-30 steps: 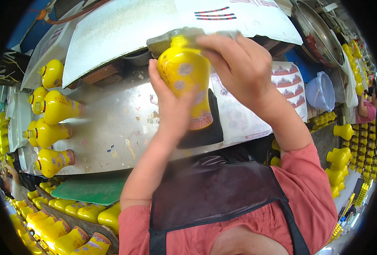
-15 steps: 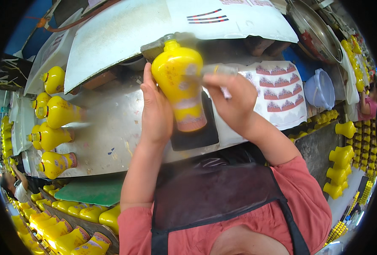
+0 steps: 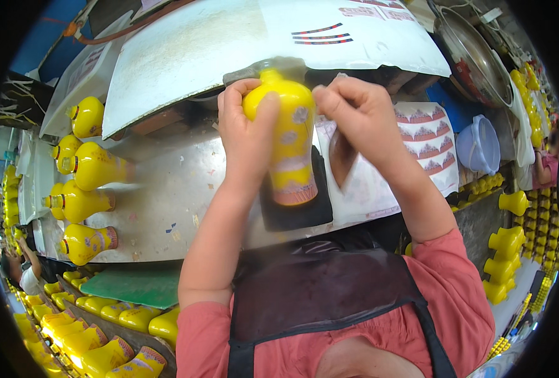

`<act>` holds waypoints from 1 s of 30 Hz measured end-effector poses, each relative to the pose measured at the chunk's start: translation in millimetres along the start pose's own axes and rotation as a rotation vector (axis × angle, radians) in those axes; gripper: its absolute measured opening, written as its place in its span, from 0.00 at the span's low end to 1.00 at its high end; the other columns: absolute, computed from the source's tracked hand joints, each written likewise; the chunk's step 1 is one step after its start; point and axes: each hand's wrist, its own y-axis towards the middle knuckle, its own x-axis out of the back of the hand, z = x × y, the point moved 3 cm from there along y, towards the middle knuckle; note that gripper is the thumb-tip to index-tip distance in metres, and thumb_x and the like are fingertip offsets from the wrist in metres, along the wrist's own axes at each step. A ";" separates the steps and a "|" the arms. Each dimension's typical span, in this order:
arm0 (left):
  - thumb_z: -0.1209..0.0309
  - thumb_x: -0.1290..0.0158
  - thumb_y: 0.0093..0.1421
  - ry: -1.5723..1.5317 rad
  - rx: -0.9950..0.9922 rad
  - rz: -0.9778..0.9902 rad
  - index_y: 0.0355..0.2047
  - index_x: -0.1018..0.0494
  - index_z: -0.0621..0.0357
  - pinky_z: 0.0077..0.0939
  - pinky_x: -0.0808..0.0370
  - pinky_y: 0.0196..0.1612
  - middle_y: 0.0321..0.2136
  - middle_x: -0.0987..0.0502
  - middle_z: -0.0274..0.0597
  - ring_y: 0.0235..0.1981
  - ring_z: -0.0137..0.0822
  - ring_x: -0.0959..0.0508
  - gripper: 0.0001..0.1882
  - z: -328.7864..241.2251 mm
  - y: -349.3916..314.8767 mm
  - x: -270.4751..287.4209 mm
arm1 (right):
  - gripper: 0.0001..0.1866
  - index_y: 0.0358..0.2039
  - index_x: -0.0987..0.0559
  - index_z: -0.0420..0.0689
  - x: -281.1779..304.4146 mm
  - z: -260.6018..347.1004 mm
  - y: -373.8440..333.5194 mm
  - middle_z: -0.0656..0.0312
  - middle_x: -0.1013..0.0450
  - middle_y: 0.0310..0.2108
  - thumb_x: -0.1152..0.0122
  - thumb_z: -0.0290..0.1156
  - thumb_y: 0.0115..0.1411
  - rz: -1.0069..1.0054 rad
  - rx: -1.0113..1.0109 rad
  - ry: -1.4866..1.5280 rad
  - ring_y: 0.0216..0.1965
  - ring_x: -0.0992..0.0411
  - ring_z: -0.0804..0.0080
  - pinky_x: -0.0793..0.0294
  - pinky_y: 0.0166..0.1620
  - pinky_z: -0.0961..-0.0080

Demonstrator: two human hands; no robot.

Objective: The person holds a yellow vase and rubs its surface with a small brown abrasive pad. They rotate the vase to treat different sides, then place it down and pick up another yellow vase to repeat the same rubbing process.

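The yellow shouldered bottle (image 3: 295, 142) lies over the black pad (image 3: 298, 217) on the metal tabletop (image 3: 159, 211), neck pointing away from the person, base nearest the dark apron (image 3: 317, 296). The left hand (image 3: 248, 129) is wrapped around its upper left side, thumb across the shoulder and fingers curled beyond it. The right hand (image 3: 358, 113) is curled just beside the opposite shoulder, apparently gripping a brown flat piece (image 3: 342, 160) that hangs below the knuckles; whether its fingertips touch the glossy wall cannot be told. If the left hand's hold loosened, the smooth, rounded body could roll on the pad. The purple flower motifs (image 3: 301, 114) and the patterned band (image 3: 295, 192) near the base might smear or crease, supposing they are fresh transfers, were a finger or the brown edge to drag across them. A careless right elbow could also shift the printed sheet (image 3: 427, 142), which lies close by that forearm.
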 end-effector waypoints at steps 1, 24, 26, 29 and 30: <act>0.60 0.44 0.63 -0.047 0.005 -0.006 0.47 0.27 0.62 0.35 0.29 0.55 0.47 0.29 0.47 0.48 0.41 0.26 0.20 1.6 1.8 -0.8 | 0.11 0.34 0.17 0.37 -5.7 6.2 -1.0 0.65 0.25 0.24 0.38 0.33 0.67 -0.012 0.200 -0.075 0.28 0.27 0.81 0.28 0.32 0.79; 0.57 0.59 0.74 -0.070 -0.125 0.049 0.63 0.36 0.65 0.39 0.36 0.66 0.61 0.34 0.56 0.62 0.48 0.32 0.27 23.6 -19.9 -1.7 | 0.25 0.58 0.22 0.54 -23.1 24.4 12.4 0.55 0.21 0.23 0.34 0.42 0.61 0.185 0.411 -0.748 0.24 0.21 0.56 0.23 0.28 0.65; 0.58 0.59 0.74 -0.017 -0.168 0.062 0.65 0.37 0.66 0.40 0.38 0.67 0.62 0.36 0.56 0.63 0.50 0.33 0.27 23.7 -21.1 -1.6 | 0.25 0.58 0.22 0.54 -23.1 25.4 12.3 0.55 0.22 0.23 0.33 0.43 0.61 0.181 0.418 -0.747 0.24 0.21 0.55 0.23 0.28 0.64; 0.57 0.58 0.73 -0.014 -0.217 0.104 0.67 0.41 0.66 0.42 0.41 0.69 0.65 0.39 0.59 0.66 0.53 0.36 0.30 24.5 -22.0 2.0 | 0.26 0.59 0.22 0.55 -23.0 26.2 12.4 0.55 0.22 0.23 0.33 0.43 0.60 0.187 0.413 -0.746 0.24 0.21 0.55 0.23 0.29 0.64; 0.58 0.56 0.71 -0.013 -0.220 0.122 0.68 0.43 0.67 0.43 0.42 0.70 0.66 0.40 0.60 0.67 0.55 0.37 0.32 25.1 -22.3 4.2 | 0.26 0.59 0.22 0.55 -23.0 26.1 12.6 0.55 0.22 0.23 0.33 0.42 0.60 0.191 0.410 -0.748 0.24 0.21 0.55 0.23 0.29 0.64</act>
